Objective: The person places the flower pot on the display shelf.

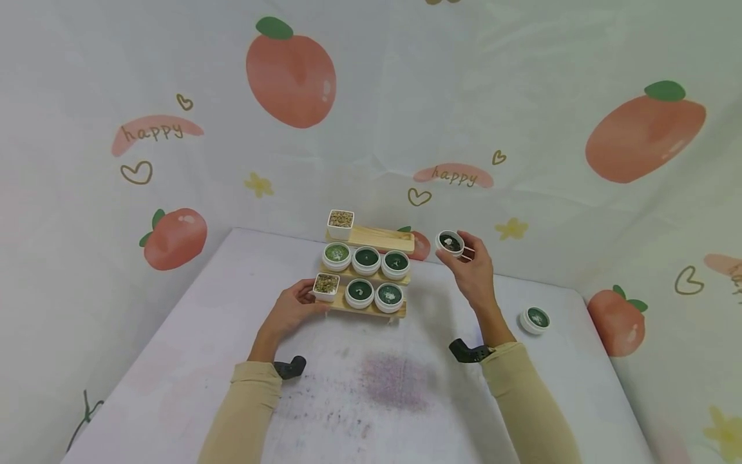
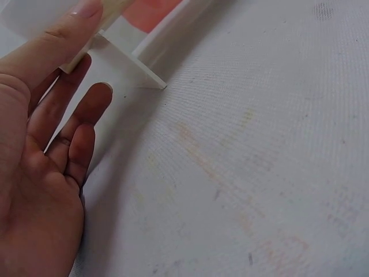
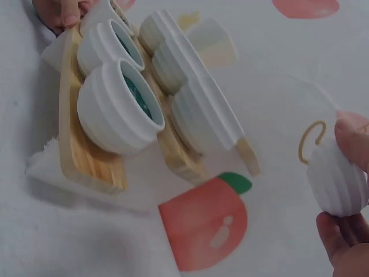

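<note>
My right hand [image 1: 475, 274] holds a small round white pot [image 1: 449, 243] with dark contents and a whitish bit in it, raised to the right of a three-tier wooden stand [image 1: 379, 237]. Ribbed sides show on this pot in the right wrist view, between thumb and fingers. At the left end of the lowest tier, my left hand [image 1: 292, 310] grips the board [image 2: 112, 16], thumb over it and fingertips beneath. Close by stands a square white pot [image 1: 326, 287] of brownish bits, beside two round pots with green contents.
The middle tier carries three round pots, one a lighter green [image 1: 337, 255]. Another square pot [image 1: 341, 223] stands at the top tier's left end. A round green-filled pot [image 1: 534, 319] sits on the table at right. A fruit-printed cloth [image 1: 371, 129] hangs behind.
</note>
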Available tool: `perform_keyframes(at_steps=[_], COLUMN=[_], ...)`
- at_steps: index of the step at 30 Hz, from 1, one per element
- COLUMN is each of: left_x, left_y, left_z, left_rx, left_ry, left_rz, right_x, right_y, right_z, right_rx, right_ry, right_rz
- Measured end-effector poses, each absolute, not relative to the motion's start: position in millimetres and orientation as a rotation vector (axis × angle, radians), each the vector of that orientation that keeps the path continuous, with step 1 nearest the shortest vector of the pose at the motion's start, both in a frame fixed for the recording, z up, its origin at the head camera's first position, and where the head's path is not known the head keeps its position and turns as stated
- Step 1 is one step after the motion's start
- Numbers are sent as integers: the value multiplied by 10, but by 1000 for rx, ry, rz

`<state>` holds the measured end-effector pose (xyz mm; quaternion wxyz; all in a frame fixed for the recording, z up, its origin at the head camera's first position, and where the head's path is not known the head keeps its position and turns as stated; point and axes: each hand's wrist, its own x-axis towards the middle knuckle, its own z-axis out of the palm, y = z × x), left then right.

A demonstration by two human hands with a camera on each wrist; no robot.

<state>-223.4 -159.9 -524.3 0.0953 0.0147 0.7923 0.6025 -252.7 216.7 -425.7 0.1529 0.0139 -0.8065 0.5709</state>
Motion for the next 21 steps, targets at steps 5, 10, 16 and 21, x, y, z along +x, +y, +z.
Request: perform_keyframes(at_steps=[5,10,16,21], left_x=[-2140,-2140,-2124,-2091], left_y=[-1575,-1583,-1578,-1569], left_z=[-5060,-5068,-5043,-4981], left_rx=[49,58,46,38], left_ry=[2334,2313,2336,2345], left_rz=[1788,1818,1798,1781], right_x=[-2561,-2573,-2640,-2680], right_y=[1980,1818,1680,1574], right_z=[-4195,-4107,-4126,-4117], right_rx=[114,156,187,211], right_ry=[-2319,-2341,-2341,-2351], right_rz=[1628,1643,1693,1690])
